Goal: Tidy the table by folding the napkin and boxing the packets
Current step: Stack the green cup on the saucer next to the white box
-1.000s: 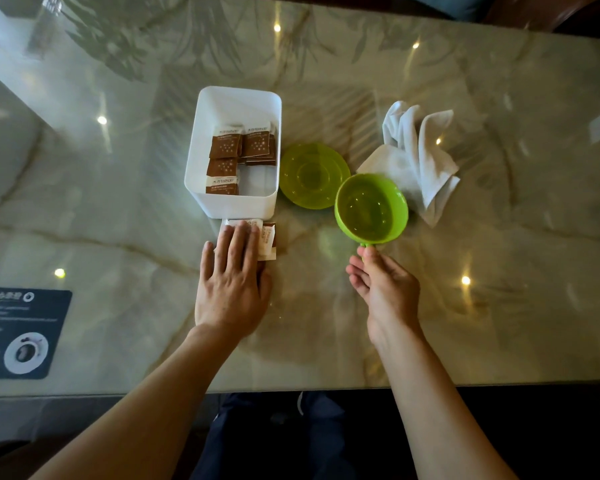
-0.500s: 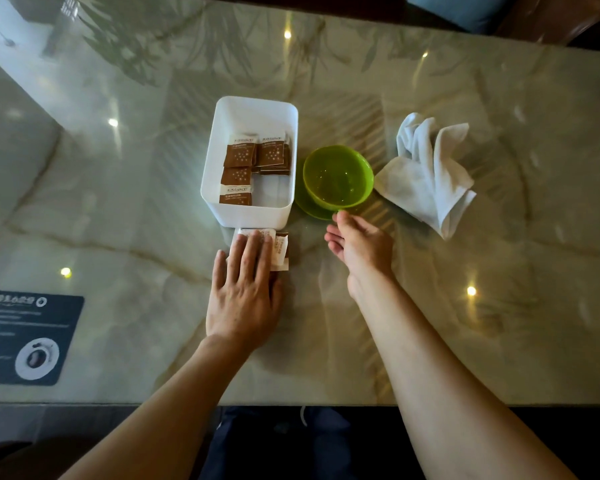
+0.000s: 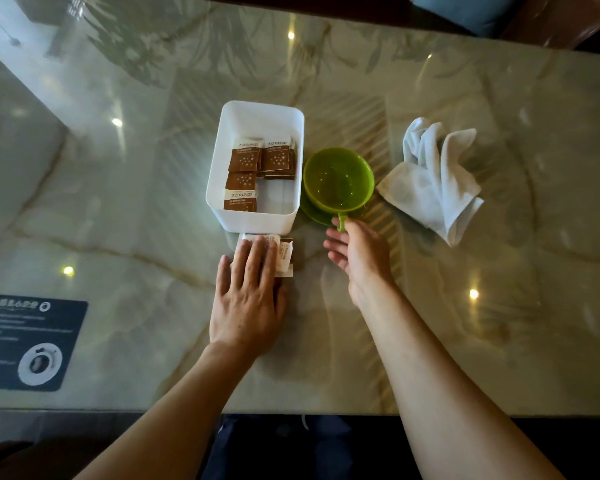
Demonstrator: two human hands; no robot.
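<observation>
Napkin (image 3: 430,180): white, crumpled, lying unfolded on the table (image 3: 118,202) to the right of the cup, well apart from both hands.
Box (image 3: 257,171): white, open-topped, at the middle of the table; its near wall sits just beyond the left fingertips.
Packets in box (image 3: 260,168): brown and white sachets, several overlapping at the far side, one nearer the front left.
Loose packets (image 3: 283,252): a few lying flat on the table just in front of the box, partly covered by the left hand.
Left hand (image 3: 248,299): palm down, fingers straight and together, pressing flat on the loose packets; nothing is gripped.
Right hand (image 3: 359,252): thumb and forefinger pinch the cup's handle (image 3: 341,221); the other fingers hang loosely spread toward the left.
Cup (image 3: 338,180): green, looks empty, sitting on a green saucer (image 3: 317,214) just right of the box, handle pointing toward the person.
Card (image 3: 25,344): dark printed card with a round picture, flat near the table's left front edge.
Table surface: glossy pale marble, with ceiling lights and leaves reflected in it.
</observation>
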